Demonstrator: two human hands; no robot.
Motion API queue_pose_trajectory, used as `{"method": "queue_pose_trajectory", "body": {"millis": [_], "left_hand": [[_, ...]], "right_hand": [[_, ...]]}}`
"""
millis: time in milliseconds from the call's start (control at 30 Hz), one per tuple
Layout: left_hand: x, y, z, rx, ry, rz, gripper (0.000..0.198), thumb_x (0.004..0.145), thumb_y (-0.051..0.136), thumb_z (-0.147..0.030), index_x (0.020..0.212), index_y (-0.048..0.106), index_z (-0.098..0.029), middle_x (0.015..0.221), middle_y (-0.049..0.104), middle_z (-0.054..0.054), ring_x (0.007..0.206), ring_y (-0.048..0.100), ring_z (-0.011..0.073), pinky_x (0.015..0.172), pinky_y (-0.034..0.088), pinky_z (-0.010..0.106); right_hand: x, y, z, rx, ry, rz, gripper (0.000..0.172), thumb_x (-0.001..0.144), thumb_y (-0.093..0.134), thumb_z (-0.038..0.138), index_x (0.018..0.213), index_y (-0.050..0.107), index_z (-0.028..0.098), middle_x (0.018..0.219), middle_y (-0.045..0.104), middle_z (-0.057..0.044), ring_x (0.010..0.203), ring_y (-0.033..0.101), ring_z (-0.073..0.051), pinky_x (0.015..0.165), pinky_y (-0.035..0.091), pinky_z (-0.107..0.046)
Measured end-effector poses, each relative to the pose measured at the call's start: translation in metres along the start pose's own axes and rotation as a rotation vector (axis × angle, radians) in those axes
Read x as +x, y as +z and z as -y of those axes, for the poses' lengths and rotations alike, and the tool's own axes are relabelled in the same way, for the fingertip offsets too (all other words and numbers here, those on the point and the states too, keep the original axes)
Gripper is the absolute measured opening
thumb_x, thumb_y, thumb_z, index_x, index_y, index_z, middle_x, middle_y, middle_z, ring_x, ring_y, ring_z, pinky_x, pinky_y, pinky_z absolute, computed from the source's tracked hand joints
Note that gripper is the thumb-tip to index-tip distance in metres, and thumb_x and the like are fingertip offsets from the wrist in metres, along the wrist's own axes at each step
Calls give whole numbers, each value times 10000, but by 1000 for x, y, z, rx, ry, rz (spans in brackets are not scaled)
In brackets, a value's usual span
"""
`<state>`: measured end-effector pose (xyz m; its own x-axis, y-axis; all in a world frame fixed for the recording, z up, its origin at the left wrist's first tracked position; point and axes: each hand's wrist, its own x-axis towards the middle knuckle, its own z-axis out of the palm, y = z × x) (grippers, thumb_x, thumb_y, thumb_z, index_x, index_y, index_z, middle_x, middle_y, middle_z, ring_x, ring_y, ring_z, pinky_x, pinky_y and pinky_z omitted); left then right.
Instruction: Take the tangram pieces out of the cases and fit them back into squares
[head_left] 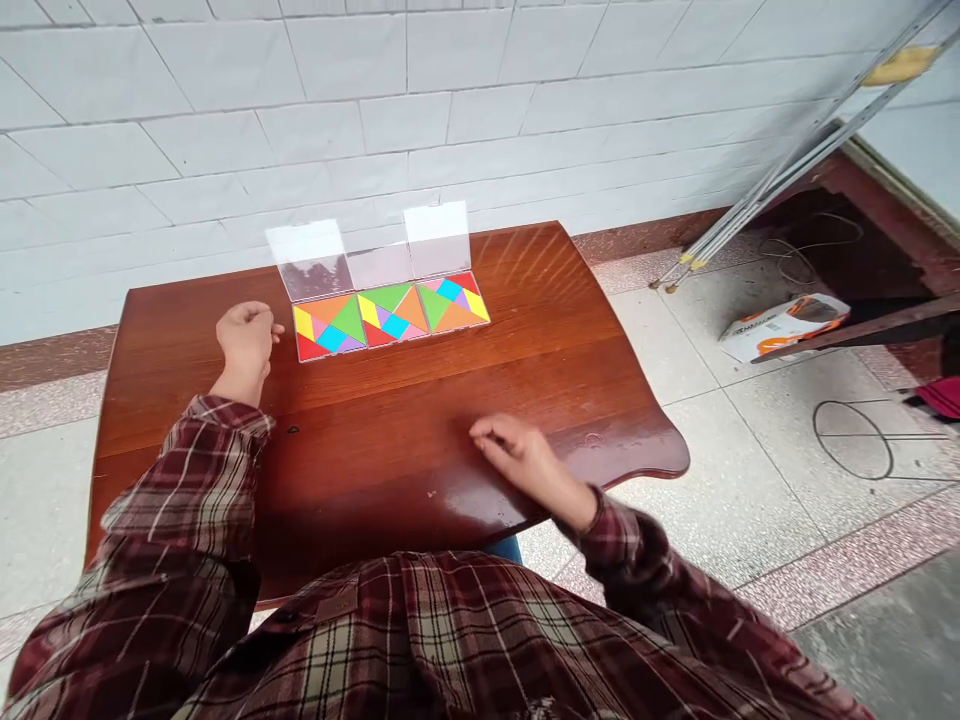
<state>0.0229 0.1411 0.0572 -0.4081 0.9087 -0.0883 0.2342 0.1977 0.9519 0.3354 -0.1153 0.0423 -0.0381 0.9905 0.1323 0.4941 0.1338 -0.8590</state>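
Three tangram sets lie side by side in a row near the far edge of the wooden table (360, 430): a left one (330, 328), a middle one (394, 314) and a right one (454, 302). Each fills a flat square case with coloured pieces. Their clear lids stand raised on the wall side, the left lid (313, 260) being the easiest to see. Just left of the row is my left hand (247, 335), fingers curled in, with nothing visible in it. My right hand (521, 455) hovers over the table's near right part, fingers closed together, apart from the sets.
A white tiled wall (315, 140) rises behind the table. To the right, metal crutches (750, 210) lean by a dark reddish piece of furniture (892, 200). A white and orange box (787, 325) and a round wire frame (853, 440) are on the floor.
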Motion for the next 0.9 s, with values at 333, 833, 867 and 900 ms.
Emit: {"method": "queue_pose_trajectory", "body": {"millis": [333,833,867,900], "left_hand": [[-216,-79,61,305,348,584,128,822,539,-333,773,643,-276,660,635,13,595,614,161,594,520,318],[-236,-73,95,349,597,514,165,871,481,-282,863,646,-283,848,698,63,787,672,184,740,566,317],[-236,-73,95,343,585,519,167,870,478,-285,851,644,-279,843,695,61,784,668,184,742,560,319],[-235,-73,94,337,574,526,169,868,475,-287,838,641,-275,834,690,59,777,662,184,740,554,320]], "right_hand": [[251,-50,-68,-170,432,-308,322,789,650,144,1095,580,71,897,608,-67,771,546,-127,729,454,-257],[258,-56,-81,251,610,-368,196,876,504,52,723,465,168,611,538,52,431,378,-10,411,257,-144],[245,-61,-80,258,620,-367,198,881,493,52,725,463,169,608,536,54,423,373,-9,403,251,-142],[231,-64,-78,266,631,-355,194,883,486,51,728,467,167,604,538,53,413,370,-9,394,250,-143]]}}
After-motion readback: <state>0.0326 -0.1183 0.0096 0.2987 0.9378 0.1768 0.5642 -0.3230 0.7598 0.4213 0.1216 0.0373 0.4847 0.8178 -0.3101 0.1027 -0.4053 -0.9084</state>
